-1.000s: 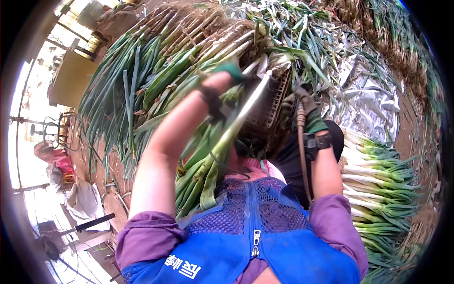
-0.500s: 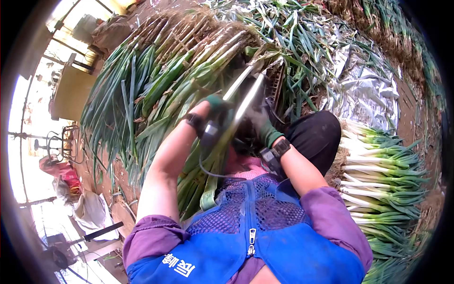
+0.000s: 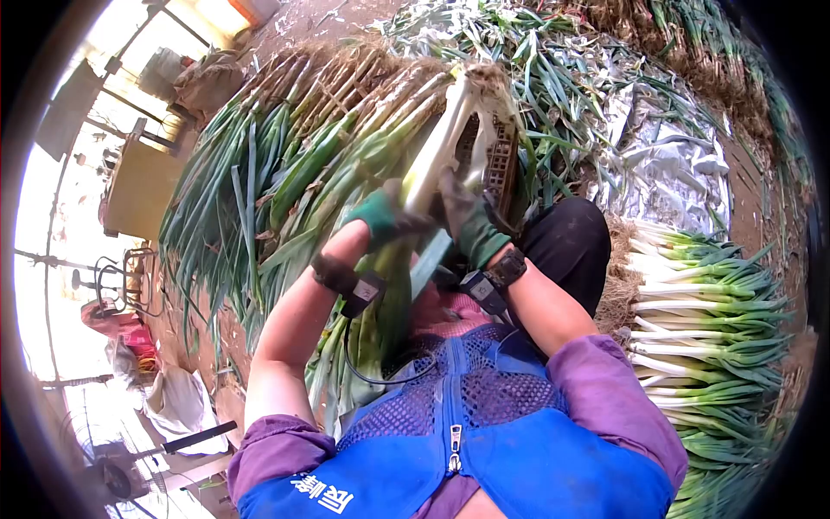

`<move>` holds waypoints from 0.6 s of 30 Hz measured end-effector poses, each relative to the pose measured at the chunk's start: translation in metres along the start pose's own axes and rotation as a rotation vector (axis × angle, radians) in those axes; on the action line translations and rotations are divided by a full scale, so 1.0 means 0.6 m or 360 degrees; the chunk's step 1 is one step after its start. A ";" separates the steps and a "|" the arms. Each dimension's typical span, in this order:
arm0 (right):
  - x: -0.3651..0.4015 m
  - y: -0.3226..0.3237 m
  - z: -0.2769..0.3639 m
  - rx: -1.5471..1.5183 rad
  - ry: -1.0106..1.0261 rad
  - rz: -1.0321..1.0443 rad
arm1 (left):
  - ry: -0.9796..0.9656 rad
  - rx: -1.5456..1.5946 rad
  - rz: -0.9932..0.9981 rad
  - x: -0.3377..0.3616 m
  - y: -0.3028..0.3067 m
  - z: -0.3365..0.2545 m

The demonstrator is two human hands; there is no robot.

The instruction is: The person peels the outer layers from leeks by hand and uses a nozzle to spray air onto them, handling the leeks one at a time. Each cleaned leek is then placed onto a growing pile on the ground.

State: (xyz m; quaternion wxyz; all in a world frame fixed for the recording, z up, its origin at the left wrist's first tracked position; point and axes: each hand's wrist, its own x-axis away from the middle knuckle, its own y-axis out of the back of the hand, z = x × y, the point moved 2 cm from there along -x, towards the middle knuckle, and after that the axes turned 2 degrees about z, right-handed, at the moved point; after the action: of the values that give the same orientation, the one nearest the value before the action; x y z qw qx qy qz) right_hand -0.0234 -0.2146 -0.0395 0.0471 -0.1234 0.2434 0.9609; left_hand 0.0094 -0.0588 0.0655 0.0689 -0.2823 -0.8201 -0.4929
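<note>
Thick green onions [image 3: 437, 156] with pale stalks stand tilted in front of me, their root ends up and away. Around their lower stalks closes my left hand [image 3: 387, 216], in a green glove and slightly blurred. Right beside it, my gloved right hand [image 3: 469, 216] is closed on a pale outer leaf [image 3: 481, 151] that hangs apart from the stalks and still joins them near the roots. Green leaves of the held onions run down toward my lap. Unpeeled green onions [image 3: 285, 147] lie in a large heap to the left, roots pointing away.
A brown plastic crate [image 3: 501, 160] stands just behind my right hand. Peeled green onions [image 3: 692, 333] lie in a row at the right. Stripped leaves [image 3: 553, 95] and white sheeting [image 3: 666, 173] cover the ground beyond. At lower left is a fan [image 3: 117, 471].
The onions have come more upright, with root ends farther up. A pale outer leaf now stands away from the stalks at my right hand. My left hand has moved slightly down.
</note>
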 end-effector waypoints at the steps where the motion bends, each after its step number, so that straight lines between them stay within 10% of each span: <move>1: -0.007 -0.013 -0.016 -0.0581 -0.0155 -0.0008 | -0.0054 0.0254 0.0009 -0.010 -0.005 0.017; 4: -0.024 -0.040 -0.058 -0.1860 -0.0616 -0.0014 | -0.0214 0.0895 0.0091 -0.035 -0.014 0.084; 9: -0.013 0.006 -0.024 -0.1528 -0.1021 -0.0217 | -0.0200 0.1306 -0.0019 0.021 0.047 0.054; 16: -0.009 0.003 0.064 -0.0897 -0.0123 -0.0121 | -0.0274 0.1172 0.0231 0.028 0.023 0.034; 18: -0.015 0.027 0.084 -0.1072 -0.0312 -0.0170 | -0.0264 0.1105 0.0289 0.037 0.018 0.034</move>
State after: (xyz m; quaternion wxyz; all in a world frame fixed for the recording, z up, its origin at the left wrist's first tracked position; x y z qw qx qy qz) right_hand -0.0277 -0.2049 0.0132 0.0772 -0.0519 -0.0996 0.9907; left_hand 0.0000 -0.0287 0.0723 0.1373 -0.3528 -0.9129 -0.1526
